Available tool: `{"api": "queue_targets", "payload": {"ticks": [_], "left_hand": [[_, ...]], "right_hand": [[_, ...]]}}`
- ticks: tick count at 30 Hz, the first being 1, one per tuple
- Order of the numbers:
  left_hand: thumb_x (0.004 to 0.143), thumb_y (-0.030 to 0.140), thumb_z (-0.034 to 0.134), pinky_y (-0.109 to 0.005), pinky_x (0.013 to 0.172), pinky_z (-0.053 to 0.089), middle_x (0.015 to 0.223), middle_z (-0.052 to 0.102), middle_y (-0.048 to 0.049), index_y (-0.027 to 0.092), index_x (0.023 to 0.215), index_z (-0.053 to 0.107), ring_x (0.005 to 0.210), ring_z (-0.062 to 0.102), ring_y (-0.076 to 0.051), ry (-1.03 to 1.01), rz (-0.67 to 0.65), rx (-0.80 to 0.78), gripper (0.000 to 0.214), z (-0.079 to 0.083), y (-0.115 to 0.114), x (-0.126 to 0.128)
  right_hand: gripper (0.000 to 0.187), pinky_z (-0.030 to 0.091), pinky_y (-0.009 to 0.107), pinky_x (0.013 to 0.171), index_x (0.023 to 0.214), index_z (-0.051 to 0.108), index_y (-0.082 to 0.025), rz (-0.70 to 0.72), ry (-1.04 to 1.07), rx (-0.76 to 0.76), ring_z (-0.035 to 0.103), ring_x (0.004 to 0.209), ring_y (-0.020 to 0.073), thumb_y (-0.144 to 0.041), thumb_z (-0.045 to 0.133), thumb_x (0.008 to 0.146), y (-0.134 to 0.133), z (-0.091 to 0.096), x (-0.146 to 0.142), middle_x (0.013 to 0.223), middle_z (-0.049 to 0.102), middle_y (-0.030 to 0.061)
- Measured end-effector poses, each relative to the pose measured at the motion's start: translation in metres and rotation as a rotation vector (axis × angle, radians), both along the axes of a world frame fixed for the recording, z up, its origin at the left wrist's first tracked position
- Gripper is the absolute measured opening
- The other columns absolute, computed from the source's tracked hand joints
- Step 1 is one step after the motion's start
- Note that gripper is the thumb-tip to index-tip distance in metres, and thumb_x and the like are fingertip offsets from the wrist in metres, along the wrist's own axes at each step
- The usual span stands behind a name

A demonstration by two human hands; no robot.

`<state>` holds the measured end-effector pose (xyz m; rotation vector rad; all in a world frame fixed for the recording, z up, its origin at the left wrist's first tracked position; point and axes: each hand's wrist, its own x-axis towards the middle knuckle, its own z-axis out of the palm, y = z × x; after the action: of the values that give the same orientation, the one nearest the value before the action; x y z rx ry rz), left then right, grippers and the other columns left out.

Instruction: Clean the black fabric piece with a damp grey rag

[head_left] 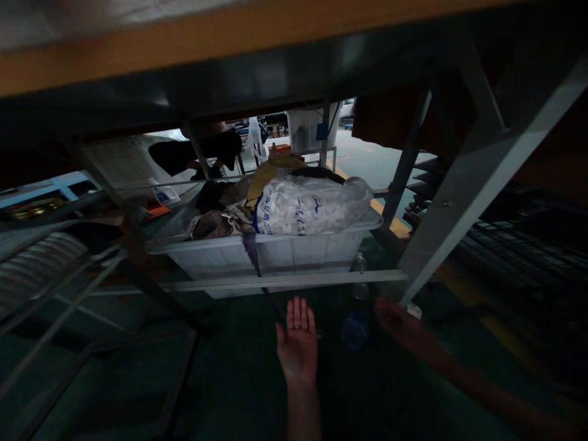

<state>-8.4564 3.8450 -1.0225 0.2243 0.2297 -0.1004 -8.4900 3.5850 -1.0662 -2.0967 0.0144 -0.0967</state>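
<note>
I am looking under a table in dim light. My left hand (297, 343) reaches forward over the dark green floor, flat, fingers stretched out, holding nothing. It is just short of a dark strap (252, 251) hanging from a white plastic bin (275, 254). My right hand (394, 317) reaches to the foot of a grey slanted table leg (463, 184), beside a small white object (414, 310). Its fingers are lost in shadow. A clear plastic bottle (357, 294) with a blue end lies on the floor between my hands.
The bin holds a clear bag of white items (312, 205), cloth and cardboard. A grey crossbar (248, 282) runs in front of it. Metal frame rods (59, 288) stand at the left and dark stacked grates (528, 245) at the right. A person in black (197, 153) works beyond.
</note>
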Motion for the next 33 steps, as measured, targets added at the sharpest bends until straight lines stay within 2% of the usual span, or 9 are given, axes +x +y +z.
{"api": "queue_targets", "payload": {"ticks": [2,5,9,14,19,24,26,29,33], "left_hand": [[0.087,0.039,0.033,-0.037,0.103,0.035,0.137,0.041,-0.0114,0.013,0.107,0.061,0.124,0.041,-0.022,0.047,-0.045,-0.02,0.043,-0.016,-0.012,0.002],[0.088,0.039,0.032,-0.036,0.104,0.034,0.139,0.039,-0.0097,0.013,0.102,0.064,0.124,0.04,-0.022,0.125,-0.107,-0.043,0.044,-0.025,-0.029,0.004],[0.088,0.039,0.03,-0.035,0.104,0.034,0.14,0.037,-0.009,0.014,0.099,0.065,0.125,0.039,-0.021,0.167,-0.119,-0.037,0.044,-0.032,-0.043,0.011],[0.088,0.037,0.031,-0.034,0.104,0.035,0.138,0.041,-0.0089,0.016,0.1,0.065,0.126,0.039,-0.02,0.17,-0.124,0.033,0.042,-0.047,-0.05,0.019],[0.088,0.037,0.031,-0.032,0.103,0.036,0.137,0.041,-0.0094,0.015,0.099,0.066,0.124,0.04,-0.02,0.184,-0.107,0.073,0.043,-0.054,-0.056,0.022],[0.088,0.041,0.033,-0.031,0.103,0.036,0.137,0.042,-0.0105,0.014,0.1,0.065,0.124,0.041,-0.02,0.173,-0.085,0.103,0.044,-0.048,-0.054,0.021],[0.087,0.043,0.032,-0.03,0.103,0.035,0.135,0.044,-0.0107,0.014,0.101,0.065,0.124,0.041,-0.02,0.164,-0.068,0.147,0.045,-0.045,-0.051,0.021],[0.087,0.046,0.029,-0.03,0.103,0.034,0.132,0.047,-0.0124,0.015,0.101,0.065,0.122,0.043,-0.02,0.152,-0.074,0.218,0.05,-0.041,-0.048,0.019],[0.087,0.049,0.027,-0.031,0.103,0.033,0.128,0.051,-0.014,0.015,0.101,0.065,0.12,0.045,-0.019,0.164,-0.095,0.307,0.053,-0.04,-0.045,0.016]], "right_hand": [[0.077,0.043,0.046,0.092,0.136,0.016,-0.019,0.028,0.06,0.015,0.042,0.119,0.0287,-0.044,0.054,0.074,-0.014,-0.042,-0.005,0.142,0.026,0.018],[0.101,0.037,0.047,0.098,0.138,0.004,-0.017,0.114,0.111,0.033,0.035,0.124,0.0307,-0.048,0.064,0.064,-0.015,-0.077,0.003,0.144,0.016,0.0205],[0.106,0.026,0.045,0.105,0.137,-0.004,-0.014,0.198,0.072,0.075,0.025,0.13,0.0275,-0.052,0.063,0.064,-0.003,-0.091,0.027,0.143,0.018,0.0207],[0.091,0.025,0.046,0.106,0.137,0.004,-0.018,0.234,0.076,0.044,0.029,0.129,0.0262,-0.05,0.057,0.071,0.013,-0.096,0.038,0.142,0.026,0.017],[0.072,0.032,0.046,0.102,0.131,0.023,-0.015,0.198,0.111,-0.13,0.04,0.121,0.0267,-0.044,0.053,0.072,0.022,-0.075,0.041,0.133,0.039,0.0165],[0.065,0.039,0.039,0.096,0.122,0.039,-0.014,0.346,0.035,-0.248,0.048,0.111,0.0252,-0.03,0.059,0.062,0.03,-0.035,0.043,0.12,0.05,0.0135],[0.067,0.038,0.039,0.096,0.123,0.041,-0.012,0.405,0.028,-0.34,0.047,0.111,0.026,-0.026,0.059,0.06,0.036,-0.02,0.039,0.12,0.05,0.0149],[0.071,0.032,0.044,0.101,0.13,0.037,-0.01,0.448,0.064,-0.579,0.039,0.121,0.0298,-0.027,0.058,0.064,0.047,0.0,0.03,0.13,0.042,0.0189],[0.074,0.032,0.051,0.098,0.133,0.035,-0.013,0.452,0.086,-0.778,0.038,0.121,0.0352,-0.024,0.058,0.064,0.06,0.02,0.023,0.135,0.037,0.0187]]}}
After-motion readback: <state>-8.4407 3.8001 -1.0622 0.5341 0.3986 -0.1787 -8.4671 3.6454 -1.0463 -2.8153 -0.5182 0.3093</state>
